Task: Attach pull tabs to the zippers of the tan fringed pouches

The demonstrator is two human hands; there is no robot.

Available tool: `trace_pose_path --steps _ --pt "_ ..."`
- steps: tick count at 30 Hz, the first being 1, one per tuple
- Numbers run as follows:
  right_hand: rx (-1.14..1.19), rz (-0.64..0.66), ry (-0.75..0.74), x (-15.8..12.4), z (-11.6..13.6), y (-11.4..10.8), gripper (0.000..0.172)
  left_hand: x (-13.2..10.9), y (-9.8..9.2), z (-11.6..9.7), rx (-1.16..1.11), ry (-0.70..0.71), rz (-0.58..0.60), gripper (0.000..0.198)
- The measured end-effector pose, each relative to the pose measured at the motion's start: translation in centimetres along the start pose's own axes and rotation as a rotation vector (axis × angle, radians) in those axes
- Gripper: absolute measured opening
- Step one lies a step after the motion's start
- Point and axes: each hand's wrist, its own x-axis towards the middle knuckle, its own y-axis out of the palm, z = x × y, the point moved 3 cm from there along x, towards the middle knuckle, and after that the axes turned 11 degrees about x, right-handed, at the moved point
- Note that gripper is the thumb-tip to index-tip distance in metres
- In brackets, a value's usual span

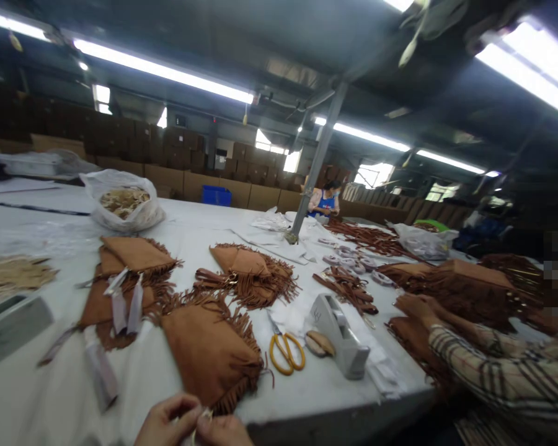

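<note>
My left hand (170, 421) and my right hand (225, 432) meet at the bottom edge, fingers pinched together. Between the fingertips is a small pale strip (206, 414); its exact kind is too blurred to tell. Just beyond them lies a brown fringed suede bag (204, 347), flat on the white table (144, 396). Yellow-handled scissors (287, 354) rest to the right of that bag. Another fringed bag (244, 263) lies farther back, and stacked brown bags (134, 255) with wrapped pale strips on them are at the left.
A grey tape dispenser (339, 334) stands near the front edge, by a tan roundish piece (319, 344). At right, a co-worker's plaid sleeve (497, 371) reaches over brown bags (474, 279). A plastic bag (151, 207) of tan pieces sits behind. A post (320, 161) rises from the table.
</note>
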Motion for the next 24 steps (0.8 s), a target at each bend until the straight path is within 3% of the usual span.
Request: trace_pose_path --steps 3,5,9,12,14,18,24 --pt "0.155 0.000 0.068 0.2 -0.5 0.8 0.040 -1.0 -1.4 -2.0 -0.038 0.011 -0.049 0.038" --pt "0.223 -0.020 0.120 0.4 -0.7 1.1 0.037 -1.6 -2.6 -2.2 -0.107 -0.092 -0.058 0.046" --pt "0.273 -0.066 0.184 0.6 -0.7 1.1 0.031 -4.1 -4.0 -1.2 -0.144 -0.228 0.220 0.061" --pt "0.281 -0.072 0.184 0.5 -0.6 1.2 0.030 -6.1 -3.3 -0.3 -0.189 -0.230 0.430 0.060" --pt "0.271 -0.076 0.174 0.6 -0.6 1.3 0.031 -6.7 -2.3 0.4 -0.274 -0.244 0.472 0.059" --pt "0.228 -0.093 0.175 0.7 -0.8 1.0 0.033 -6.6 -1.2 1.7 -0.411 -0.313 0.324 0.059" --pt "0.163 -0.101 0.195 0.8 -0.9 0.7 0.034 -6.8 -2.1 2.0 -0.405 -0.258 0.190 0.052"
